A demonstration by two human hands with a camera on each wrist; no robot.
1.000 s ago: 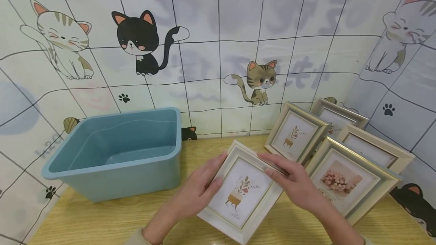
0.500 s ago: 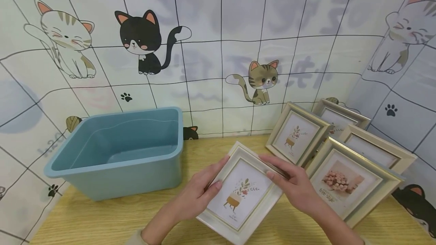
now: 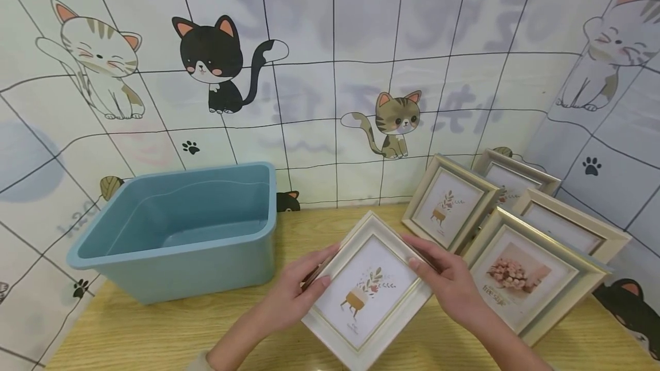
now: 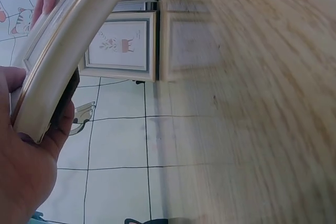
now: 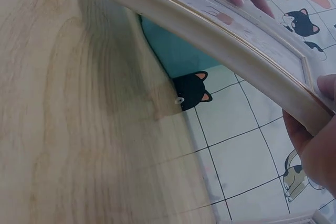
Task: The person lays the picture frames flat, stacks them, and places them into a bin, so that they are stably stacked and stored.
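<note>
In the head view, my left hand [image 3: 294, 291] grips the picture frame [image 3: 363, 296] by its left edge, my right hand [image 3: 451, 279] by its upper right, tilted over the table [image 3: 149, 331] between the blue tub [image 3: 196, 273] and the standing frames [image 3: 521, 273]. In the left wrist view, my thumb lies in front, fingers behind; in the right wrist view, likewise

blue tub [image 3: 180, 268], left | wooden table [image 3: 154, 331] | cat-print wall [image 3: 304, 22] | 4 standing frames [image 3: 515, 268]
</note>
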